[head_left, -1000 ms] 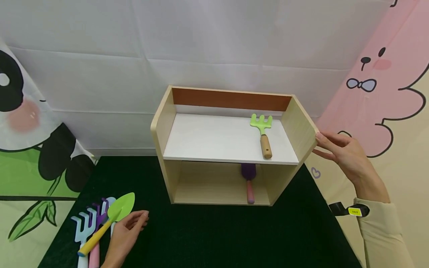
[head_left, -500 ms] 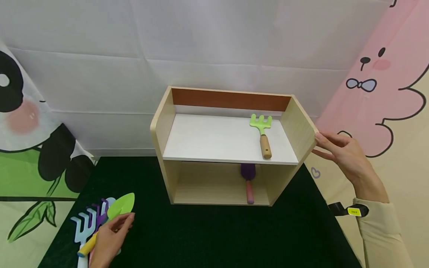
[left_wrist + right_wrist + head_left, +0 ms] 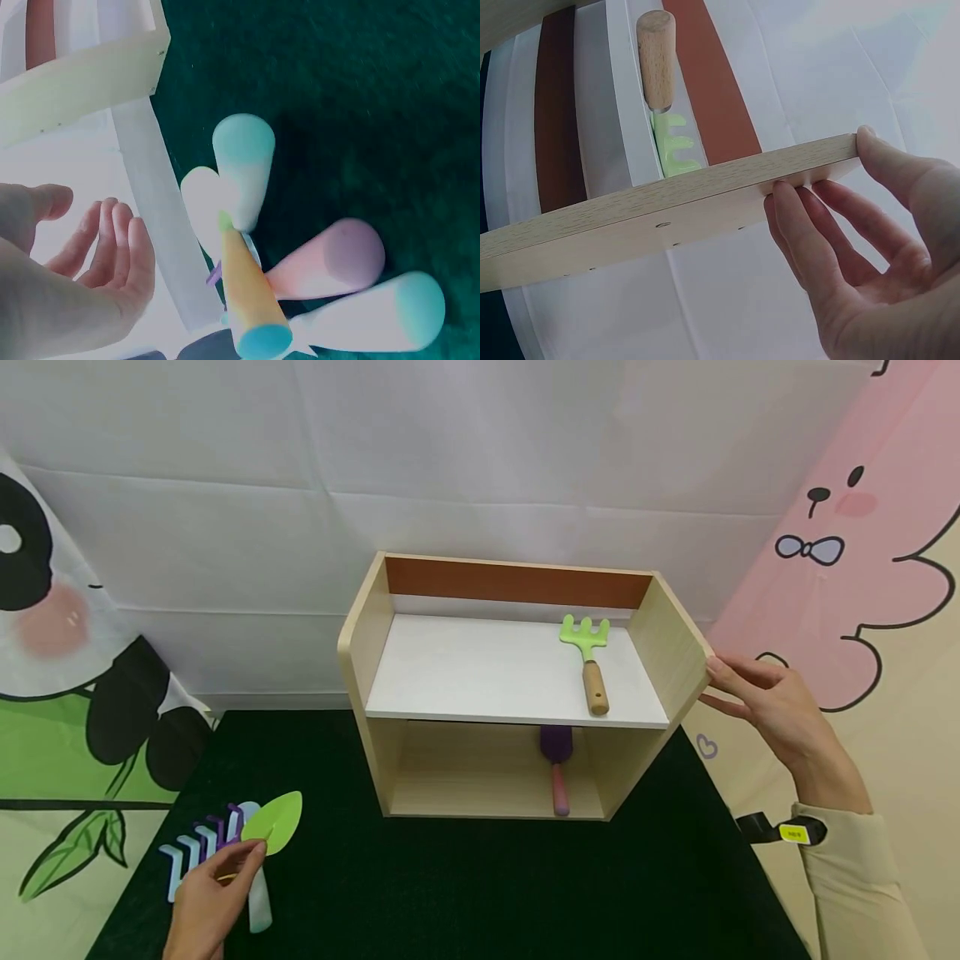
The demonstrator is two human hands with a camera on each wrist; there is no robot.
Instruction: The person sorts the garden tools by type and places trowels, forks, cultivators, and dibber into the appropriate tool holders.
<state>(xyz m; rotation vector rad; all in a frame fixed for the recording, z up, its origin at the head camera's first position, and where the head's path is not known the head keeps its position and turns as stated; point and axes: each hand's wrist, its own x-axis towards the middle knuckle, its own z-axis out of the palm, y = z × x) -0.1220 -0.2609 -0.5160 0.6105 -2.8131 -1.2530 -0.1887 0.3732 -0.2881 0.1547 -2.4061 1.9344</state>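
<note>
My left hand [image 3: 213, 893] hovers over a heap of toy garden tools, its fingers loosely bent. Below it a green trowel [image 3: 281, 818] with a yellow handle [image 3: 255, 292] tops the heap; in the left wrist view nothing sits between thumb and fingers. Beside it lie a light blue fork [image 3: 174, 872], a purple fork [image 3: 234, 820] with a pink handle [image 3: 330, 259], and a tool with a pale handle [image 3: 259, 902]. My right hand [image 3: 780, 710] pinches the front edge of the right side panel of a wooden shelf [image 3: 678, 668].
On the shelf's white upper board lies a green fork [image 3: 583, 639] with a wooden handle. A purple trowel [image 3: 557, 747] with a pink handle rests in the lower compartment. Dark green cloth [image 3: 465, 893] covers the table; a white sheet [image 3: 480, 460] hangs behind.
My left hand has shifted left and down, from beside the green trowel's blade to over its handle. The pale handle has come into view. My right hand keeps its hold on the shelf.
</note>
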